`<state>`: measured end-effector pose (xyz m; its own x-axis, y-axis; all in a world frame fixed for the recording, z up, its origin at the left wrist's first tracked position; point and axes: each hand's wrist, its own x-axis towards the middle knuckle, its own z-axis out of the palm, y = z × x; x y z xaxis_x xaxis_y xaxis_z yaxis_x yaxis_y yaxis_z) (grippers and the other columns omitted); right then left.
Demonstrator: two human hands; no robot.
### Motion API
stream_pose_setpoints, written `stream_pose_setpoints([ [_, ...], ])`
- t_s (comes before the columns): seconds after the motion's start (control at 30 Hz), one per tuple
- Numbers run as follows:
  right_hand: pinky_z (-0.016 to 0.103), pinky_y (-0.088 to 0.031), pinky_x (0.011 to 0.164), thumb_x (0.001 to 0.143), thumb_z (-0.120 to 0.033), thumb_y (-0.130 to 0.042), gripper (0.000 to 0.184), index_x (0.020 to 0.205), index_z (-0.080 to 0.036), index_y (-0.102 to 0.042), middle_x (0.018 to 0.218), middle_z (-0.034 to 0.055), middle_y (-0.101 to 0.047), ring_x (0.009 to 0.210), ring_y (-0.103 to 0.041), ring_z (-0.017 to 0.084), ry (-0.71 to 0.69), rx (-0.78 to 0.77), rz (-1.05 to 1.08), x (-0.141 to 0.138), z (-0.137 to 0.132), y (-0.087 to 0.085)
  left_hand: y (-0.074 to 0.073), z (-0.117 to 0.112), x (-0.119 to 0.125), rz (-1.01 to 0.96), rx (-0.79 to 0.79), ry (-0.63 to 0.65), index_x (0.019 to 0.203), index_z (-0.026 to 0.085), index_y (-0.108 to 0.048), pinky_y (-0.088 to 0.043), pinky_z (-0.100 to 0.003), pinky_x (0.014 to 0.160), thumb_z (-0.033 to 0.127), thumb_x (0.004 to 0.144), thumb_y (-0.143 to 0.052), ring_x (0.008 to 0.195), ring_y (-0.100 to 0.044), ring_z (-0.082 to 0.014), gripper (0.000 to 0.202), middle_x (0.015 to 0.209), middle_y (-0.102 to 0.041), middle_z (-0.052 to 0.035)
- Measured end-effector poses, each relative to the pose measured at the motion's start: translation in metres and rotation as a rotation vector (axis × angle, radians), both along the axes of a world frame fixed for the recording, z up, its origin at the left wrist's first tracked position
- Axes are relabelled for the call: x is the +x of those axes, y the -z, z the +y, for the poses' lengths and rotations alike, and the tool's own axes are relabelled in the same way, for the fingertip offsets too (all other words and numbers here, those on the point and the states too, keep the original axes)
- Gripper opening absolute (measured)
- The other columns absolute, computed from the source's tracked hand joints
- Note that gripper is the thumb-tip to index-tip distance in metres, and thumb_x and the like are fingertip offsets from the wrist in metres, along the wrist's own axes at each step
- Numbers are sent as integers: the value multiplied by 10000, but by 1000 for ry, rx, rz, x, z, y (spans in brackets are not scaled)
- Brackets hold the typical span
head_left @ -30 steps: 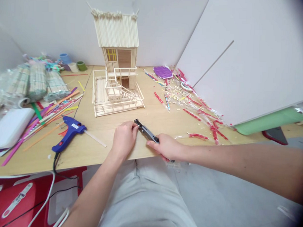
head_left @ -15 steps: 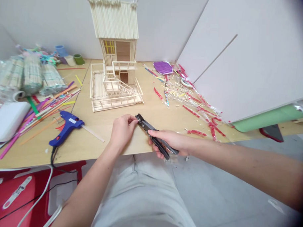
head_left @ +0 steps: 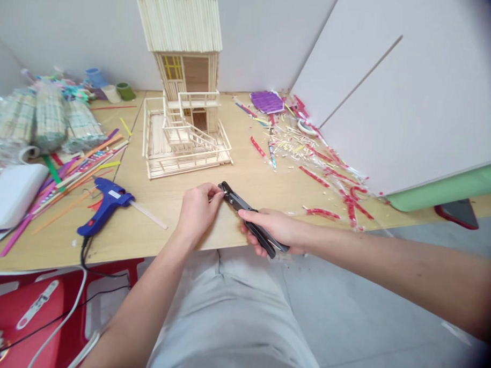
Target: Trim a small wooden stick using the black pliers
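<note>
Wrapped round the handles of a black hand cutter (head_left: 244, 208), my right hand (head_left: 270, 228) holds it low over the table's front edge, its jaws pointing up and left. My left hand (head_left: 200, 206) is closed in a pinch right at those jaws; whatever small piece sits between thumb and finger is too hidden to make out. Beyond both hands stands a model house (head_left: 187, 107) built of thin wooden sticks, with a railed deck, a staircase and a stick roof. A blue glue gun (head_left: 108, 203) lies left of my left hand, a glue stick protruding from its back.
Bagged stick bundles (head_left: 50, 115), coloured paper strips (head_left: 74, 172) and a white packet (head_left: 17, 189) crowd the table's left. Cut stick bits (head_left: 295, 143), red strips (head_left: 351, 204) and a purple piece (head_left: 267, 101) litter the right, beside a white panel (head_left: 393, 98). A red stool (head_left: 35, 321) stands below.
The camera view has shifted slightly, so the house sits a little higher in the picture. Both hands and the cutter keep nearly the same pose.
</note>
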<state>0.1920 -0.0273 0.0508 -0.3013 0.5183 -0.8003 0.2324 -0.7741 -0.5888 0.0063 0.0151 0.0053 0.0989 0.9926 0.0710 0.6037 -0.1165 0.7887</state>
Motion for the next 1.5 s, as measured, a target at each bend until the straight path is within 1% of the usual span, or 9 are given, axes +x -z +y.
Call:
stream_pose_setpoints([
  [0.2,191,-441,386,1041,-461,-440,402,776,-174,-535,538,-40,-530,399,-540,99,-4,7,-12,-1,0,-1,0,1,1,5,0,0,824,197,-734,-518,-298,725,234,882,-648,674,-669,-176,111,772,-754,-29],
  [0.4,187,-417,368,1042,-443,-454,404,739,-181,-509,520,-51,-517,379,-520,91,2,50,-14,-2,-2,4,-1,2,0,14,6,12,826,192,-731,-510,-298,730,238,885,-642,686,-671,-177,117,780,-757,-30],
  [0.63,189,-390,339,1033,-585,-384,550,667,-185,-475,486,-62,-472,336,-489,79,-53,127,-136,-7,-4,2,-2,1,2,47,8,23,824,193,-718,-500,-313,733,247,897,-628,716,-688,-195,128,805,-765,-43],
  [0.8,192,-372,317,1049,-513,-401,536,622,-192,-450,465,-53,-464,322,-485,83,-109,191,-231,-12,-5,3,-5,1,4,129,40,32,831,194,-714,-496,-341,752,241,905,-614,766,-702,-227,133,845,-772,-69],
  [0.97,187,-315,279,1037,-497,-451,519,615,-194,-443,451,-69,-435,288,-423,65,-112,258,-281,-12,-4,8,-3,1,3,96,44,15,838,197,-725,-507,-345,773,233,901,-621,766,-702,-224,127,848,-774,-66],
  [1.07,182,-355,301,1032,-527,-448,498,662,-194,-457,471,-70,-455,308,-449,72,-84,200,-201,-9,-3,8,-1,1,-1,9,17,9,847,197,-735,-514,-325,758,242,896,-631,730,-690,-201,123,820,-769,-49],
  [1.23,203,-462,374,1045,-566,-342,499,760,-189,-501,504,-49,-510,373,-541,107,-15,21,-11,-4,-2,4,1,3,-5,-63,-5,-6,833,194,-738,-515,-308,730,245,873,-660,683,-667,-181,101,782,-759,-34],
  [1.37,208,-481,392,1031,-598,-347,506,794,-185,-519,526,-35,-535,405,-577,122,-12,7,18,-2,-2,3,1,5,-3,-62,-17,4,817,196,-729,-522,-315,739,240,862,-665,682,-672,-183,90,772,-757,-36],
  [1.5,206,-485,398,1033,-595,-343,504,789,-187,-510,526,-37,-532,404,-574,120,-6,-2,25,-3,-2,3,0,6,0,-51,-23,17,810,194,-723,-524,-317,745,230,854,-667,704,-686,-187,80,783,-761,-36],
])
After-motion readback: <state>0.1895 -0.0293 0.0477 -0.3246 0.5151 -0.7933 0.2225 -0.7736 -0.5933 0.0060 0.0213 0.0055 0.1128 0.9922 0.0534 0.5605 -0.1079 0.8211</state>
